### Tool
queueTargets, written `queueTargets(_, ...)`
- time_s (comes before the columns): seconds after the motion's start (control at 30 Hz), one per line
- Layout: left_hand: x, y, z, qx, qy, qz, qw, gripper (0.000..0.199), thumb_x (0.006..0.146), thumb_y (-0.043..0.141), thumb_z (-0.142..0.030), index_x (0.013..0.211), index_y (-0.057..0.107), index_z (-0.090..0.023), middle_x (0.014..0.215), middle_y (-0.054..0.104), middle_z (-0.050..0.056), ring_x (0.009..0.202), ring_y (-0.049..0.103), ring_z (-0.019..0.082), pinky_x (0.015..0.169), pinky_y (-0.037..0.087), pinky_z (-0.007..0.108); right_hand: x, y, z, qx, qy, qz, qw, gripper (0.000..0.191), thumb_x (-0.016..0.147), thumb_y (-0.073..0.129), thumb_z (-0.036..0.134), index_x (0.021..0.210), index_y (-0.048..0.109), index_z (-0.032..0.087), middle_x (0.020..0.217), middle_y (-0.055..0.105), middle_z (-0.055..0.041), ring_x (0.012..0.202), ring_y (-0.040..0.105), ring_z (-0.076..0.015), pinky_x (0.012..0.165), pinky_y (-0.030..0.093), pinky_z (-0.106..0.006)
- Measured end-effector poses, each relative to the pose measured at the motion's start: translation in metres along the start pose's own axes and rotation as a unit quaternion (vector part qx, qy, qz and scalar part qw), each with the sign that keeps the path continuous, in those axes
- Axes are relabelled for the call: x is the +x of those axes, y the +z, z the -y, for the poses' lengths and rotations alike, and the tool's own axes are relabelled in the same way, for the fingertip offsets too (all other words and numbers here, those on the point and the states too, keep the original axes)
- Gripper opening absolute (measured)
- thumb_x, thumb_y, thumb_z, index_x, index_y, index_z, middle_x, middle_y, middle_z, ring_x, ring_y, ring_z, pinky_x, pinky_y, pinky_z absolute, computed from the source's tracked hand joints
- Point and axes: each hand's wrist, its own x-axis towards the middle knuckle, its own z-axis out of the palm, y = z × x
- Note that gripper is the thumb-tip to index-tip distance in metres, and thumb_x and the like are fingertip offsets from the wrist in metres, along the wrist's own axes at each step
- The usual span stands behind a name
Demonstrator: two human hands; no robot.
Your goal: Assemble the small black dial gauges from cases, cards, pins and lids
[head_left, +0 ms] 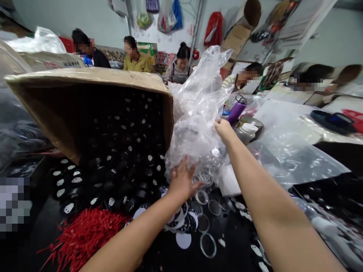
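The clear plastic bag (195, 124) is on the table (159, 253), between the cardboard box (85, 77) and the purple bottle (236, 111). Its film is gathered at the upper right side in the right hand (222, 128), where the grip is closed in a pinch. The left hand (183, 179) is spread wide, fingers apart, laid against the lower part of the bag without being closed around anything.

For good control, the film is best pinched in a thick fold, since a single thin layer is easily slipped or torn. Weight is better borne from below by the open palm than hung from the pinch. The lower edge is best moved slowly and low, as loose clear rings (201, 244) lie just beside it and are easily scattered. Pressure from the left palm is best spread lightly, so that the rings and the white discs (183, 240) near the wrist are not crushed or swept aside. The bag is best guided clear of the black parts (113, 177) spread at the box's mouth, where small pieces could be mixed. The bag's opening appears to be lost among blurred folds.
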Motion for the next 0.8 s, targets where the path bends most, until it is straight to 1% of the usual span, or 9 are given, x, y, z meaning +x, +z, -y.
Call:
queueTargets(0.13, 0.023, -0.021, 0.017, -0.010, -0.031, -0.064, 0.997, 0.062, 0.094, 0.044, -0.035, 0.150, 0.023, -0.020, 0.160, 0.003, 0.014, 0.145, 0.011, 0.036, 0.114, 0.016, 0.056, -0.083, -0.036, -0.005, 0.000, 0.023, -0.007, 1.000, 0.051, 0.084, 0.055, 0.046, 0.125, 0.054, 0.016, 0.123, 0.061, -0.0127, 0.115, 0.057, -0.0247, 0.101, 0.042, -0.043)
queueTargets(0.23, 0.032, -0.032, 0.019, -0.028, -0.031, -0.061, 0.997, 0.052, 0.092, 0.049, -0.028, 0.141, 0.041, -0.015, 0.154, 0.028, 0.016, 0.142, 0.022, 0.035, 0.114, 0.019, 0.055, -0.165, -0.053, -0.005, 0.000, 0.031, 0.065, 0.997, 0.042, 0.084, 0.052, 0.049, 0.111, 0.065, 0.019, 0.110, 0.069, -0.0088, 0.104, 0.063, -0.0233, 0.093, 0.049, -0.039)
queueTargets(0.27, 0.030, -0.035, 0.019, -0.036, -0.022, -0.048, 0.998, 0.047, 0.090, 0.051, -0.028, 0.136, 0.049, -0.016, 0.149, 0.038, 0.015, 0.140, 0.027, 0.034, 0.113, 0.021, 0.053, -0.190, -0.056, -0.006, -0.006, 0.036, 0.094, 0.995, 0.037, 0.083, 0.053, 0.048, 0.100, 0.069, 0.019, 0.101, 0.072, -0.0078, 0.097, 0.066, -0.0235, 0.087, 0.052, -0.038)
queueTargets(0.33, 0.015, -0.045, 0.018, -0.058, 0.002, -0.023, 0.998, 0.039, 0.089, 0.055, -0.029, 0.126, 0.059, -0.019, 0.142, 0.050, 0.010, 0.137, 0.035, 0.029, 0.113, 0.026, 0.047, -0.227, -0.060, -0.010, -0.016, 0.043, 0.126, 0.991, 0.034, 0.083, 0.053, 0.046, 0.097, 0.071, 0.020, 0.096, 0.073, -0.0073, 0.090, 0.068, -0.0231, 0.079, 0.055, -0.036)
queueTargets(0.4, -0.013, -0.056, 0.021, -0.084, 0.023, -0.016, 0.996, 0.035, 0.090, 0.052, -0.031, 0.123, 0.061, -0.024, 0.140, 0.053, 0.004, 0.134, 0.041, 0.022, 0.113, 0.030, 0.038, -0.245, -0.060, -0.016, -0.026, 0.040, 0.126, 0.991, 0.036, 0.083, 0.051, 0.045, 0.100, 0.070, 0.020, 0.100, 0.071, -0.0088, 0.091, 0.067, -0.0236, 0.078, 0.055, -0.037)
queueTargets(0.5, -0.071, -0.071, 0.033, -0.119, 0.008, -0.043, 0.992, 0.034, 0.093, 0.043, -0.034, 0.120, 0.063, -0.025, 0.133, 0.060, 0.001, 0.124, 0.053, 0.017, 0.108, 0.038, 0.034, -0.232, -0.051, -0.025, -0.039, 0.013, 0.108, 0.993, 0.040, 0.083, 0.048, 0.047, 0.106, 0.067, 0.020, 0.108, 0.067, -0.0108, 0.102, 0.062, -0.0255, 0.090, 0.050, -0.043)
queueTargets(0.67, -0.170, -0.074, 0.071, -0.163, -0.106, -0.112, 0.975, 0.036, 0.091, 0.041, -0.042, 0.109, 0.068, -0.026, 0.112, 0.071, 0.005, 0.104, 0.066, 0.023, 0.093, 0.052, 0.038, -0.151, -0.007, -0.035, -0.063, -0.031, 0.110, 0.991, 0.039, 0.071, 0.062, 0.043, 0.101, 0.067, 0.018, 0.117, 0.063, -0.0135, 0.118, 0.052, -0.0311, 0.104, 0.035, -0.050)
queueTargets(0.73, -0.197, -0.073, 0.082, -0.180, -0.153, -0.136, 0.962, 0.035, 0.089, 0.044, -0.045, 0.106, 0.069, -0.028, 0.109, 0.073, 0.004, 0.101, 0.067, 0.024, 0.090, 0.053, 0.038, -0.118, 0.008, -0.037, -0.078, -0.024, 0.107, 0.991, 0.041, 0.067, 0.066, 0.042, 0.099, 0.068, 0.017, 0.112, 0.065, -0.0143, 0.115, 0.053, -0.0332, 0.103, 0.035, -0.052)
queueTargets(0.8, -0.206, -0.075, 0.083, -0.178, -0.168, -0.158, 0.957, 0.034, 0.088, 0.046, -0.046, 0.106, 0.070, -0.030, 0.108, 0.073, 0.004, 0.101, 0.067, 0.026, 0.090, 0.053, 0.040, -0.091, 0.010, -0.040, -0.093, -0.009, 0.101, 0.990, 0.034, 0.067, 0.067, 0.042, 0.090, 0.069, 0.017, 0.097, 0.069, -0.0123, 0.105, 0.059, -0.0319, 0.097, 0.040, -0.049)
